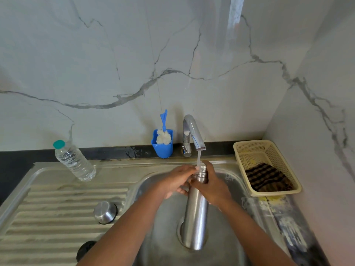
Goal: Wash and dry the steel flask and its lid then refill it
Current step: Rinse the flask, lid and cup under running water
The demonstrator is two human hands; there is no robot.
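We can read no text, label, brand, number or sign anywhere in the frame. The clear plastic bottle at left centre carries no label we can make out, and the steel flask at lower centre shows only bare metal.

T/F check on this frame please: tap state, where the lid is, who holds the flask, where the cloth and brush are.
1. Water runs from the tap into the flask. True.
2. The lid is screwed on the flask. False: it sits on the drainboard, left of the basin.
3. The right hand grips the flask near its neck. True.
4. The cloth lies in the basin. False: it is in the basket, right of the sink.
5. The brush is in the left hand. False: it stands in the blue holder by the tap; the left hand is at the flask's neck.
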